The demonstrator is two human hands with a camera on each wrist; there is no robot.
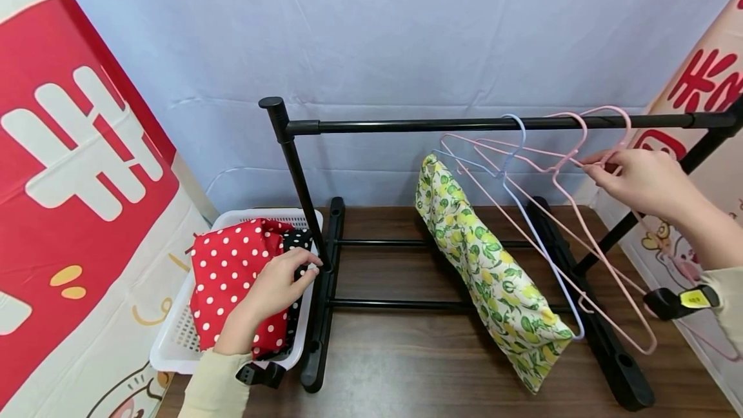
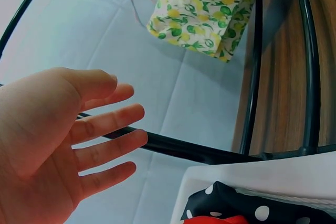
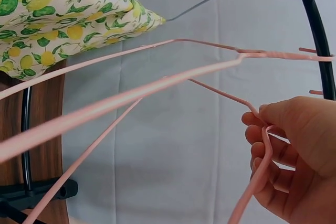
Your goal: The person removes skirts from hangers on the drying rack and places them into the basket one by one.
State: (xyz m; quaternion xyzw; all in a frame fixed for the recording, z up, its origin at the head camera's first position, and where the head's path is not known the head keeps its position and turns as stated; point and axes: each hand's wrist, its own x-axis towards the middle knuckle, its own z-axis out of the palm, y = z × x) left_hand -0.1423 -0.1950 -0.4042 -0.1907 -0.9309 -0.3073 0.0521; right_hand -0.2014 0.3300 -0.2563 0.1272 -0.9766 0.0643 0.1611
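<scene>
1. Cream sleeves (image 1: 217, 386) of soft fabric lay nearest the camera, each ending at a black wristband (image 1: 260, 375).
2. Left hand (image 1: 275, 286): loosely spread, fingers nearly straight, holding nothing. It hovered over the right side of the basket (image 1: 184, 331), close by the rack's upright; whether it touched that post could not be told.
3. Right hand (image 1: 650, 179): thumb and fingers pinched the neck of a pink hanger (image 3: 257, 179), just under its hook, at the right end of the rack (image 1: 406, 126).
4. That hanger was slim, smooth and triangular, its hook over the bar. A second pink hanger (image 1: 584, 131) hung beside it, then a blue hanger (image 1: 524, 136).
5. Lemon cloth (image 1: 493, 269) hung on the blue one, slanting in soft folds, printed with yellow fruit and green leaves.
6. Glossy black tubes formed the rack, standing on wood-grained brown boards (image 1: 383, 353).
7. White perforated plastic made the basket; inside lay crumpled red cloth (image 1: 232, 282) and black cloth (image 1: 297, 238), both white-dotted.
8. Behind hung a creased pale-blue sheet (image 1: 377, 37).
9. Writing: a bold white character (image 1: 64, 179) on red at left, partly shown; rounded red characters (image 1: 691, 86) at right, cut off; a yellow label (image 1: 694, 298) on the right wristband, too small to read.
</scene>
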